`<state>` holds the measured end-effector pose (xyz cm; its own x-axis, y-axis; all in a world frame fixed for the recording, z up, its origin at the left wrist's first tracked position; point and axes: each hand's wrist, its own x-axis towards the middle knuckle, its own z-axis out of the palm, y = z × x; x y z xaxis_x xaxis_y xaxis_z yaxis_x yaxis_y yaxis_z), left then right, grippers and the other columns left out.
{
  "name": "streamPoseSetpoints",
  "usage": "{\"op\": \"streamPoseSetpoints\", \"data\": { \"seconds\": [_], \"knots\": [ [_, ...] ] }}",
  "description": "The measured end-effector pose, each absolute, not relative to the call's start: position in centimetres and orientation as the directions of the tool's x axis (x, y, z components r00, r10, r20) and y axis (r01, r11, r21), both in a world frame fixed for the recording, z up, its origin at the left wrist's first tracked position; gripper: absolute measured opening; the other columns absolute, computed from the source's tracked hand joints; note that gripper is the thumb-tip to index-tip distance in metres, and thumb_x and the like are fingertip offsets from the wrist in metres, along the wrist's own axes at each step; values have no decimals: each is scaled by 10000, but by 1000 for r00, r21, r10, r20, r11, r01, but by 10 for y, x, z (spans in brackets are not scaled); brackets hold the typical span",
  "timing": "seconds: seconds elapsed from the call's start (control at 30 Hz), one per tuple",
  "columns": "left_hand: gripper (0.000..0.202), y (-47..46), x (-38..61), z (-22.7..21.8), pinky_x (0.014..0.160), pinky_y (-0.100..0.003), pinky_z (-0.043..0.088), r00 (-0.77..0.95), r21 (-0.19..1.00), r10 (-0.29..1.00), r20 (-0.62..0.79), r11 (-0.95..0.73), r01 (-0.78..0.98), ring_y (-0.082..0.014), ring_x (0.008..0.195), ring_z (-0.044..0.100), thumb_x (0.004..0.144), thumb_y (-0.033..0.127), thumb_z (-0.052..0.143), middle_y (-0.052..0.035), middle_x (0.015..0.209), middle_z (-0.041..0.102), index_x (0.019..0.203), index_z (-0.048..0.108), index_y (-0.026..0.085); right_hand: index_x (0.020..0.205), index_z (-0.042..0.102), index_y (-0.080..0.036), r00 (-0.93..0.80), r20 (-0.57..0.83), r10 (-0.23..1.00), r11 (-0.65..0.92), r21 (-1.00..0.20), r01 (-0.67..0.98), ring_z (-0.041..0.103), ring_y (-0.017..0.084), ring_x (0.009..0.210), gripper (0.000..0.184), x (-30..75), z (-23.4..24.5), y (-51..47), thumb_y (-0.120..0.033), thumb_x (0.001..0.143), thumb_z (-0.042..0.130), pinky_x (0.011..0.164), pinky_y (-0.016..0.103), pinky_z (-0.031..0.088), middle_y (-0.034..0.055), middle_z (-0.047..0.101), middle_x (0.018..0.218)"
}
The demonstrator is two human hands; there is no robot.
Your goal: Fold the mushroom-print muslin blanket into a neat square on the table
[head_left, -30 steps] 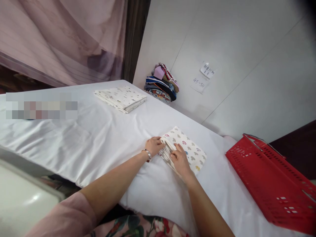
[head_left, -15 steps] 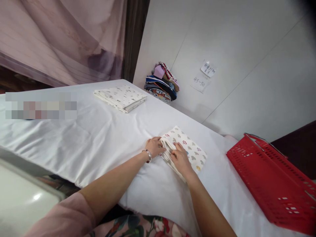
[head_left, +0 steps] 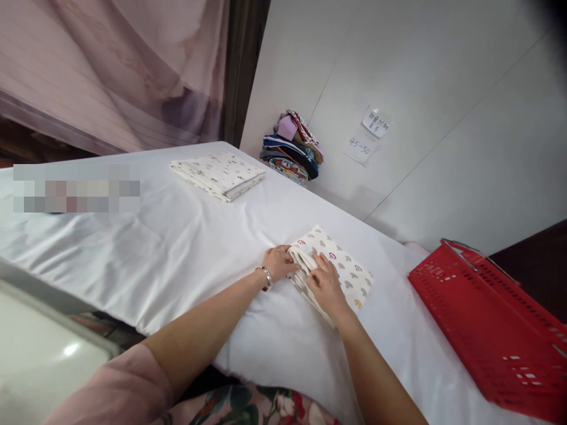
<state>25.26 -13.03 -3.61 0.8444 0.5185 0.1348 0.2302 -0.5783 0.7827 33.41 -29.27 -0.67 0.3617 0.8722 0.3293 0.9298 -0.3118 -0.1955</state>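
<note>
A folded cream cloth (head_left: pixel 349 273), printed with grey hearts and small coloured motifs, lies on the white-covered table (head_left: pixel 177 254) in front of me. My left hand (head_left: pixel 278 262), with a bracelet at the wrist, grips its left corner, where the stacked layers show. On top of the near side rests my right hand (head_left: pixel 328 287), its thumb and fingers at a lifted upper layer. Part of the layered edge is hidden behind the fingers. Farther back lies a second folded cloth (head_left: pixel 217 171), cream with small dark prints.
A red plastic basket (head_left: pixel 478 330) stands on the right. A pile of folded fabrics (head_left: pixel 290 147) sits by the wall, near handwritten paper notes (head_left: pixel 359 147). A pink curtain (head_left: pixel 133 71) hangs at the back left. A pale glossy surface (head_left: pixel 35 354) is at the lower left.
Both hands stay on the heart-print cloth with almost no movement. The right thumb and fingers shift slightly at the upper layer. The whole view moves a little.
</note>
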Motion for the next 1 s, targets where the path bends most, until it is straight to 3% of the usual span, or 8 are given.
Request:
{"op": "streamPoseSetpoints", "data": {
  "seconds": [0.3,0.7,1.0],
  "knots": [
    [111,-127,253,-38,1020,-327,280,858,778,496,133,-588,219,-193,1107,493,689,328,624,56,1163,587,640,680,244,728,565,-189,338,344,876,-241,-295,925,234,236,1313,154,338,-12,-295,-162,822,445,1026,458,264,81,413,1352],
    [107,-125,253,-38,1007,-303,294,871,780,468,152,-597,185,-183,1093,497,694,262,581,45,1134,605,650,673,230,780,594,-190,352,384,854,-298,-195,935,264,268,1296,119,336,-19,-291,-165,801,479,1023,470,247,82,417,1347],
    [105,-129,253,-39,1019,-358,258,859,764,490,148,-608,215,-203,1110,482,690,321,622,26,1160,590,669,683,237,733,595,-179,351,354,867,-315,-158,936,266,276,1294,168,333,-15,-287,-170,827,457,1025,469,235,96,434,1330]
  ]
}}
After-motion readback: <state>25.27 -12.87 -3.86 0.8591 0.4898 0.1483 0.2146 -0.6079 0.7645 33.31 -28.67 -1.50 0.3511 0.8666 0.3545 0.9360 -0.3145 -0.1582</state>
